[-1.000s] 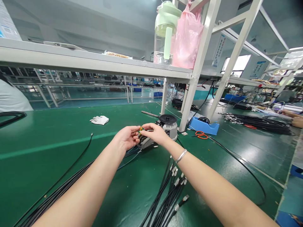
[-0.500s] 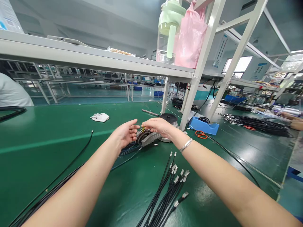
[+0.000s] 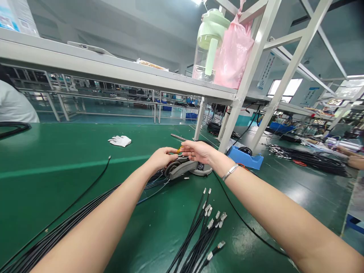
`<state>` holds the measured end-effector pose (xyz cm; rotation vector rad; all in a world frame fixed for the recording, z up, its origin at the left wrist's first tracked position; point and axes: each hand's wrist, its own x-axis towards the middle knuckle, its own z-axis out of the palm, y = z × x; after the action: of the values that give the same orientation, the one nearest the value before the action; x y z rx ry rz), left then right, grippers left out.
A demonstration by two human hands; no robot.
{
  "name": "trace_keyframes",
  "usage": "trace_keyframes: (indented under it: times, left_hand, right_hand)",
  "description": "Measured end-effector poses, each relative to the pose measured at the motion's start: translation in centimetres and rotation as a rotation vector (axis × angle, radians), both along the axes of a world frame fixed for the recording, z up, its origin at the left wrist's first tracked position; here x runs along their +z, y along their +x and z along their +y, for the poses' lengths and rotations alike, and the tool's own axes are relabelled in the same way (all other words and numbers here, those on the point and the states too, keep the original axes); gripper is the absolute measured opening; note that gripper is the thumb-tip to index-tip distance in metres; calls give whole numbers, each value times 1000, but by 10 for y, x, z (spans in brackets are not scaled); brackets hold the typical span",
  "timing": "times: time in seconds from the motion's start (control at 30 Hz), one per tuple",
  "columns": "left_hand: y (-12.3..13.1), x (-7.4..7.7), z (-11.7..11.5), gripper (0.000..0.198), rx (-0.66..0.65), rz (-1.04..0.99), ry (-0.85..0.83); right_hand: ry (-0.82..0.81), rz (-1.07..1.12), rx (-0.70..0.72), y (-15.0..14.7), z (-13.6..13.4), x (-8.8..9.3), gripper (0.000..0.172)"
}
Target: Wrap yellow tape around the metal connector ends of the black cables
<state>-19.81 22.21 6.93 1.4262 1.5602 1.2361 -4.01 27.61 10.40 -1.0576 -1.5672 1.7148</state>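
Over green matting (image 3: 71, 212), left hand (image 3: 160, 159) and right hand (image 3: 197, 151) stand narrowly apart around a yellow piece (image 3: 179, 150).

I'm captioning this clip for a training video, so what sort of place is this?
Probably a cable assembly workshop: a green-matted workbench, black cables with metal connectors, and rows of similar benches stretching behind.

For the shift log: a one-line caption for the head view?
Left hand and right hand meet at a small yellow piece above a grey tape dispenser, metal-tipped black cables nearby.
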Motion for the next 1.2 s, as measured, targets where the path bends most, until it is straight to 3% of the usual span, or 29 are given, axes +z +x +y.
trace_keyframes:
  times: [0.3, 0.57, 0.67, 0.8, 0.97, 1.1, 1.2]
  left_hand:
    - [14, 4, 18, 26, -35, 51, 144]
    - [26, 11, 21, 22, -32, 122, 155]
    - [29, 16, 21, 20, -21, 144, 142]
    - [33, 20, 22, 19, -17, 156, 121]
    - [37, 19, 26, 18, -36, 158, 101]
    - [40, 22, 28, 16, -49, 183, 74]
    - [41, 25, 28, 14, -55, 215, 54]
  right_hand:
    - [-70, -114, -73, 17, 7, 15, 17]
    - [64, -231, -32, 29, 11, 14, 16]
    - [206, -320, -40, 36, 14, 15, 21]
    - [540, -347, -110, 44, 16, 6, 17]
    - [953, -337, -63, 48, 11, -16, 42]
    - [1270, -448, -9, 47, 13, -26, 27]
    - [1261, -447, -35, 47, 16, -27, 14]
